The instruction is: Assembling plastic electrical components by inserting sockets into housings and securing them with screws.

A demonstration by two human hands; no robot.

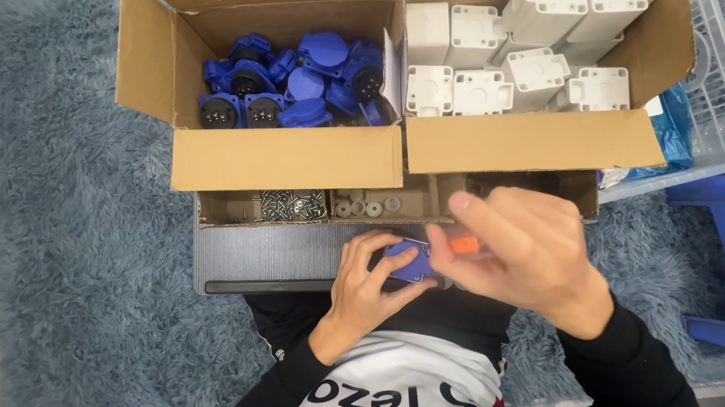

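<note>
head: blue socket (411,261) in left grip (368,281)

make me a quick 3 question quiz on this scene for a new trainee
1. True or false: the blue sockets and the white housings share one cardboard box.
2. What does the left hand hold? A) a blue part B) a white housing C) a bottle
3. Which tray section holds the screws, the left one or the middle one?

Key
1. False. They lie in two separate open boxes, side by side.
2. A. It grips a small blue part, while the right hand holds an orange-tipped tool over it.
3. The left one.
</note>
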